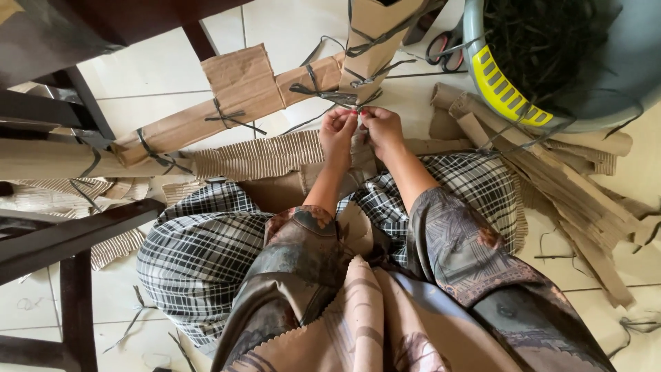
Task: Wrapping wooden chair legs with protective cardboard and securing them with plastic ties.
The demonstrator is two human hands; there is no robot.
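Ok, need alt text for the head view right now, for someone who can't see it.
Both hands, left hand and right hand, pinch a dark tie on a folded cardboard strip. The person sits on a tiled floor among cardboard scraps, beside a grey tub.

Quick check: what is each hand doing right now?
Left hand: closed, pinching a dark strip at the cardboard tube.
Right hand: closed, pinching the same strip.
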